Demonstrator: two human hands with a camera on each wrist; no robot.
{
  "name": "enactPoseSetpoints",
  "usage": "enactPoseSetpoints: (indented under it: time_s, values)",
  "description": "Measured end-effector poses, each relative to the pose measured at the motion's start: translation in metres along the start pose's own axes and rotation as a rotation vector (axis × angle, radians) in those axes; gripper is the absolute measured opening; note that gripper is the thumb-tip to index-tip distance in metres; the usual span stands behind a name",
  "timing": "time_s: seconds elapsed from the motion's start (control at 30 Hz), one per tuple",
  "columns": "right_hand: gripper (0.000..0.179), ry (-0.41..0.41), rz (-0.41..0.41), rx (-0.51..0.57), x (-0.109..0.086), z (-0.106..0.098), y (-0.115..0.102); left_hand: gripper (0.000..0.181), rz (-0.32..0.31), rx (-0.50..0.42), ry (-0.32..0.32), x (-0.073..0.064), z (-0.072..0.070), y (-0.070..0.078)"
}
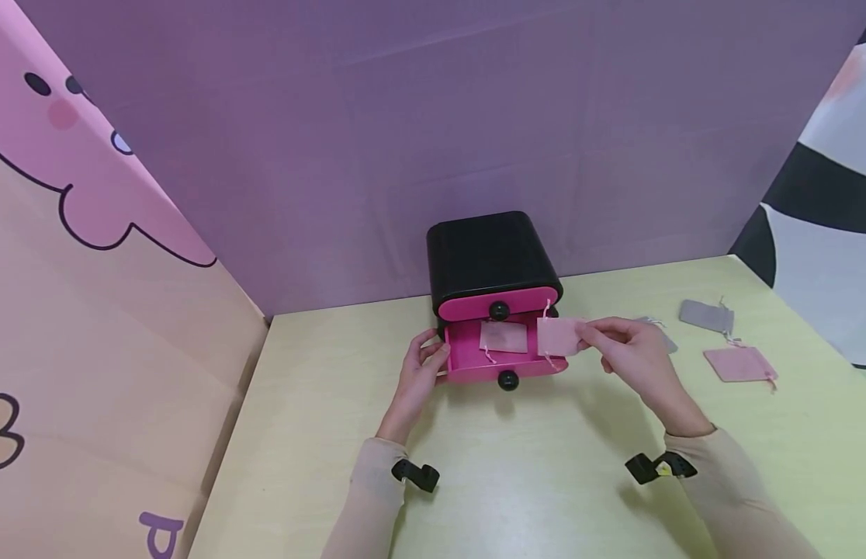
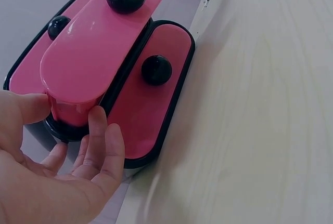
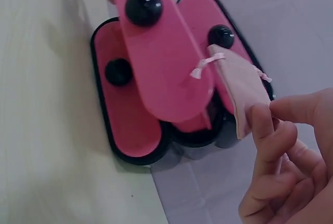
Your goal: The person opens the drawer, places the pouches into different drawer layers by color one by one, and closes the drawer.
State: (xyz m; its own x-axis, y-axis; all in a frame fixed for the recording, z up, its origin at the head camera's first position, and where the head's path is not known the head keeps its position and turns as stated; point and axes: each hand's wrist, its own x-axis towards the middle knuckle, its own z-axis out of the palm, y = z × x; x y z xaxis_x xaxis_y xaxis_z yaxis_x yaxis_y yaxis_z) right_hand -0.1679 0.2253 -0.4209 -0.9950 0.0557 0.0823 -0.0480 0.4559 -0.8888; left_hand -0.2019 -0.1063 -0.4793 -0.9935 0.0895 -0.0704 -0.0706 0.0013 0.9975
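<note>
My right hand (image 1: 639, 365) pinches a pale pink drawstring pouch (image 1: 559, 337) by its edge between thumb and fingers, over the right end of a pulled-out pink drawer (image 1: 468, 375). White cords dangle from the pouch. Another pink drawstring pouch (image 1: 504, 338) lies flat inside the drawer. At the drawer's left end, my left hand (image 2: 57, 177) grips its side, thumb on one side of it and fingertips on the other. The drawer belongs to a black cabinet (image 1: 492, 252) with pink fronts and round black knobs. In the wrist views it is the middle of three drawers.
To the right on the pale wooden table (image 1: 321, 435) lie a grey pouch (image 1: 707, 316) and a pink pouch (image 1: 740, 364). Another grey pouch (image 1: 666, 338) is partly hidden behind my right hand. A purple cloth wall (image 1: 377, 155) rises right behind the cabinet.
</note>
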Motion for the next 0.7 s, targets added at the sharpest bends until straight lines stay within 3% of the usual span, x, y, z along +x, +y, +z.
enactPoseSetpoints:
  time_s: [0.4,0.7]
  values:
    - [0.038,0.089,-0.108,-0.107,0.006,0.026,-0.001,0.056,0.001,0.003,0.001,0.002,0.000,-0.002]
    - [0.041,0.090,-0.073,-0.150,0.011,0.036,-0.010,0.055,0.005,-0.002,0.001,0.003,-0.001,-0.003]
